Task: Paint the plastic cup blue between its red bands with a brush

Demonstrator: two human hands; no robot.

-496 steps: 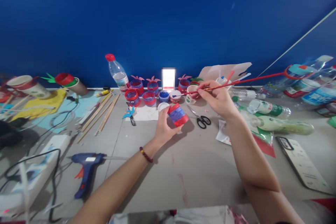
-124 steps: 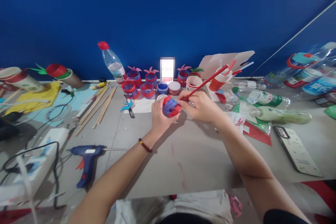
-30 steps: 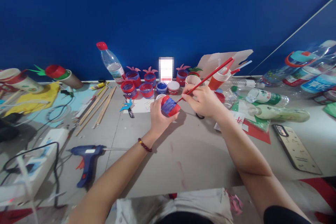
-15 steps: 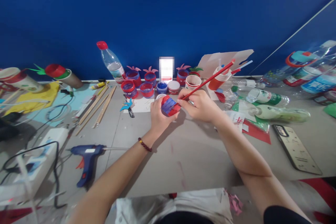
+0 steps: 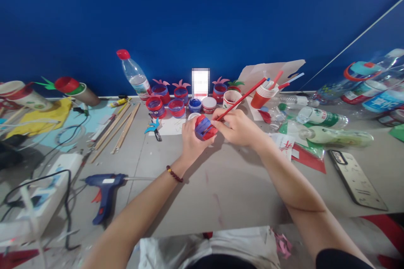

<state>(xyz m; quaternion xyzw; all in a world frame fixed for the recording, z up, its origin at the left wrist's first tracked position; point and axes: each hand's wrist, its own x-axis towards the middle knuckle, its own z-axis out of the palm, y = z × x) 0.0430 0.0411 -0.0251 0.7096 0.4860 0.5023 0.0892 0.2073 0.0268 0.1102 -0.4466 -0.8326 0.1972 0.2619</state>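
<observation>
My left hand (image 5: 192, 141) is wrapped round a small cup (image 5: 203, 127) painted red and blue, tilted so that its side faces up. Between the fingers of my right hand (image 5: 235, 127) is a long red paintbrush (image 5: 244, 97), its tip end down at the painted cup; the bristles are too small to make out. Just behind stand an open jar of blue paint (image 5: 195, 105), a lidded jar (image 5: 208, 104) and a paper cup (image 5: 232, 98). Several red and blue painted cups (image 5: 176, 108) are grouped at the back left, some with paper leaves.
A blue glue gun (image 5: 105, 191) and a white power strip (image 5: 47, 189) with cables lie at the left. Wooden sticks (image 5: 118, 128) and a plastic bottle (image 5: 134, 73) are farther back. To the right are stacked paper cups (image 5: 262, 94), several plastic bottles (image 5: 322, 116) and a phone (image 5: 356, 180).
The painted cup has turned slightly in my left hand. The paintbrush's upper end has swung left and a little lower as my right hand shifted slightly.
</observation>
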